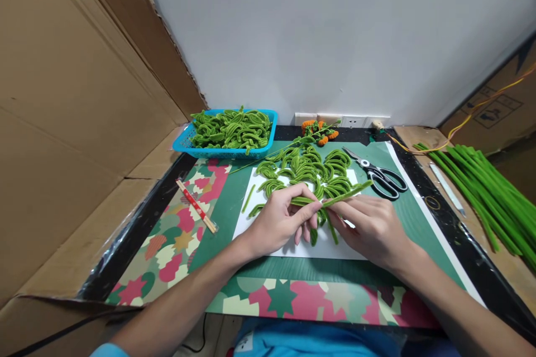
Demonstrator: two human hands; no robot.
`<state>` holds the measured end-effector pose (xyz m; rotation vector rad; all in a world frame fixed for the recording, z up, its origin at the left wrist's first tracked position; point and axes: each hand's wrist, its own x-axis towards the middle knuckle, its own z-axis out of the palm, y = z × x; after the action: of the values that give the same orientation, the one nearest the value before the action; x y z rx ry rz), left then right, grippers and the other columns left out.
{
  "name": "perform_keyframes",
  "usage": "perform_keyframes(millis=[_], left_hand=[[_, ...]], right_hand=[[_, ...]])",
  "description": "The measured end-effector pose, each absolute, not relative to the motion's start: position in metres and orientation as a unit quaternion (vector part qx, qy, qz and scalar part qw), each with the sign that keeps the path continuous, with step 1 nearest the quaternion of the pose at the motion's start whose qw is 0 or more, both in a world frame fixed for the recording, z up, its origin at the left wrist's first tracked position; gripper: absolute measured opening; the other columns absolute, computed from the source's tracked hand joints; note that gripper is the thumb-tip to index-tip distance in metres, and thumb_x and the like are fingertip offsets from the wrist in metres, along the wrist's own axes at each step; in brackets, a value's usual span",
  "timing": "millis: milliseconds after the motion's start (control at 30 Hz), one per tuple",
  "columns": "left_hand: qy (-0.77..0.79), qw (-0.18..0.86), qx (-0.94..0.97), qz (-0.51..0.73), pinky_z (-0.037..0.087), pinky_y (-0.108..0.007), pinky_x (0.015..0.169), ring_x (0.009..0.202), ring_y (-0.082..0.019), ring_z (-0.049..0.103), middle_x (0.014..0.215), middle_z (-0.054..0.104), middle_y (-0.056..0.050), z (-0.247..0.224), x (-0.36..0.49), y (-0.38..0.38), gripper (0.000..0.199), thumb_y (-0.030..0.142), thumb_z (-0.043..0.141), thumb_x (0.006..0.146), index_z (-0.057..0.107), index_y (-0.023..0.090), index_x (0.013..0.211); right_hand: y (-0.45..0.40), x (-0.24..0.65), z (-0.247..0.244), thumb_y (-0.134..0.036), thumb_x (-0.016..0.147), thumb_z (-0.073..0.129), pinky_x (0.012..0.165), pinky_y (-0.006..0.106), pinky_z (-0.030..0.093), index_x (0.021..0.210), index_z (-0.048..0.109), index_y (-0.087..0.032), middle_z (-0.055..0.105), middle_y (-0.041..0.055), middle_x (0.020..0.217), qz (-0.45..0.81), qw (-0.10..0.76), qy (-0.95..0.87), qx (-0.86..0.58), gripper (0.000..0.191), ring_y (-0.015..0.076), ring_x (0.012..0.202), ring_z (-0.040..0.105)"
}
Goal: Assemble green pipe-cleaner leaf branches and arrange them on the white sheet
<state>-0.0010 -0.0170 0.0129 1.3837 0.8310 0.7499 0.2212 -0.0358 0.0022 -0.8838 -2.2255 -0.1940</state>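
Observation:
Green fuzzy pipe cleaners (347, 194) are pinched between my two hands over a white sheet of paper (268, 245). My left hand (288, 215) has its thumb and fingers closed on them near the middle. My right hand (368, 226) grips them from the other side, fingertips almost meeting the left ones. One strand sticks out to the upper right past my right fingers, and others hang below. Just beyond my hands, several looped green pipe cleaner pieces (307, 170) lie in a cluster on the paper. The exact joint between my fingertips is partly hidden.
A blue basket (224, 153) heaped with green pieces stands at the back left. Scissors (379, 175) lie right of the paper, wrapped chopsticks (196, 206) left. An orange-and-green pipe cleaner stem (320, 131) lies at the back. Straight green pipe cleaners (494, 189) lie at the right.

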Motion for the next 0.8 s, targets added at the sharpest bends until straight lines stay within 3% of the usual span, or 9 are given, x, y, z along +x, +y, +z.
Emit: perform_keyframes(millis=[133, 433, 667, 800], left_hand=[[0.373, 0.608, 0.631, 0.305, 0.047, -0.017, 0.044, 0.051, -0.011, 0.065, 0.073, 0.069, 0.001, 0.014, -0.001, -0.02, 0.031, 0.047, 0.071, 0.102, 0.06, 0.019, 0.096], [0.357, 0.56, 0.696, 0.272, 0.047, -0.017, 0.052, 0.055, -0.009, 0.059, 0.069, 0.063, 0.003, 0.025, 0.003, -0.025, 0.023, 0.039, 0.066, 0.104, 0.061, 0.019, 0.092], [0.363, 0.593, 0.676, 0.246, 0.037, -0.016, 0.043, 0.046, -0.007, 0.051, 0.066, 0.058, 0.005, 0.021, 0.007, -0.024, 0.023, 0.038, 0.064, 0.105, 0.057, 0.02, 0.092], [0.373, 0.632, 0.633, 0.247, 0.036, -0.015, 0.039, 0.042, -0.006, 0.048, 0.066, 0.057, 0.005, 0.016, 0.007, -0.025, 0.028, 0.045, 0.065, 0.104, 0.057, 0.02, 0.094]], right_hand=[[-0.038, 0.219, 0.008, -0.013, 0.104, 0.057, 0.058, 0.032, 0.034, 0.076, 0.064, -0.02, 0.06, -0.0012, 0.061, -0.064, 0.337, -0.869, -0.356, 0.029, 0.0142, 0.053, 0.051], [-0.049, 0.216, 0.016, -0.006, 0.088, 0.057, 0.055, 0.029, 0.029, 0.071, 0.055, -0.022, 0.054, -0.0044, 0.059, 0.116, 0.333, -0.848, -0.397, 0.023, 0.0114, 0.05, 0.048], [-0.049, 0.211, 0.014, -0.01, 0.085, 0.06, 0.057, 0.033, 0.03, 0.064, 0.054, -0.022, 0.056, -0.0031, 0.052, -0.016, 0.322, -0.851, -0.413, 0.024, 0.0133, 0.044, 0.05], [-0.05, 0.208, 0.015, -0.012, 0.082, 0.062, 0.056, 0.032, 0.032, 0.063, 0.051, -0.023, 0.057, -0.0034, 0.051, -0.013, 0.333, -0.843, -0.422, 0.024, 0.0125, 0.043, 0.049]])
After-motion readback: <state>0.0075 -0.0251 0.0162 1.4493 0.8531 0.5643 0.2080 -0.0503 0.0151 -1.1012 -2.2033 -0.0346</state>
